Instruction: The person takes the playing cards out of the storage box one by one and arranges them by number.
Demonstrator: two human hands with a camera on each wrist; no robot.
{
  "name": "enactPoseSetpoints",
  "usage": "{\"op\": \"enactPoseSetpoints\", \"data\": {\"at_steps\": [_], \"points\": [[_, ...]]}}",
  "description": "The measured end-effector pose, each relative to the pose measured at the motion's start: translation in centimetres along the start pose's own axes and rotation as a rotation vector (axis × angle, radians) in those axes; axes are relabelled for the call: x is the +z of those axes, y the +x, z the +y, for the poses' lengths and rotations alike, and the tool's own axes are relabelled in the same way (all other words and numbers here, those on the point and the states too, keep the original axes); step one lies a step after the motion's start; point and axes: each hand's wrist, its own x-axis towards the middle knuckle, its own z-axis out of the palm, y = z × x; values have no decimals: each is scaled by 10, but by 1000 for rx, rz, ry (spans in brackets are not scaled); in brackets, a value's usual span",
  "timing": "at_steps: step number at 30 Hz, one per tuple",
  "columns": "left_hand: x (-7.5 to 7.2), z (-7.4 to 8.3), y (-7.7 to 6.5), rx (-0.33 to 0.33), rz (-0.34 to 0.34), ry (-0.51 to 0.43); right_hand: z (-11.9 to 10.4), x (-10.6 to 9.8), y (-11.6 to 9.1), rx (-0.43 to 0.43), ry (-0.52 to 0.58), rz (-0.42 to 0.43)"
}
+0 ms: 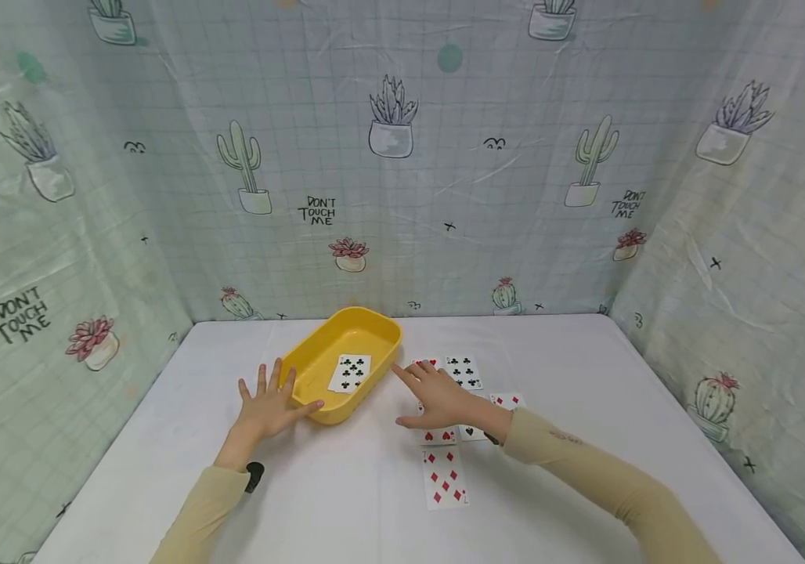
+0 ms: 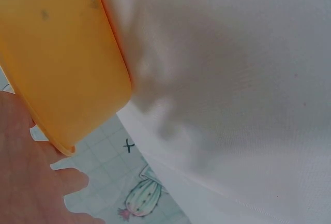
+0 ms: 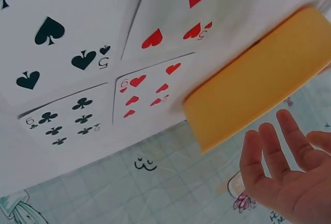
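Note:
My left hand [image 1: 265,407] is at the near left end of a yellow plastic basin [image 1: 297,362]. Its fingers are spread wide, and the thumb lies at the rim. A clubs playing card [image 1: 350,373] lies face up inside the basin, on top of at least one other card. To the basin's right, my right hand [image 1: 438,398] hovers over face-up cards with its fingers extended, holding nothing. Around and partly under it are a six of hearts [image 3: 150,90], a six of clubs [image 1: 464,372], a five of hearts [image 3: 164,17], a five of spades [image 3: 57,43] and a diamonds card [image 1: 508,400].
Nearest the front lies a seven of diamonds [image 1: 445,478]. Everything stands on a white table [image 1: 346,501]. A cactus-print cloth [image 1: 445,258] hangs behind the table and along both sides.

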Motion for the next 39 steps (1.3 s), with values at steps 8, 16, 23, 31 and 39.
{"op": "enactPoseSetpoints", "data": {"at_steps": [8, 16, 23, 31, 39], "points": [[0, -1, 2, -3, -6, 0, -3, -1, 34, 7, -5, 32], [0, 0, 2, -9, -12, 21, -3, 1, 58, 18, -7, 60], [-3, 1, 0, -16, -17, 22, -7, 2, 78, 50, 0, 63], [-1, 1, -2, -14, -20, 9, -12, 5, 101, 29, 12, 80], [-2, 0, -1, -8, -10, 18, -12, 8, 120, 71, 17, 2]]}}
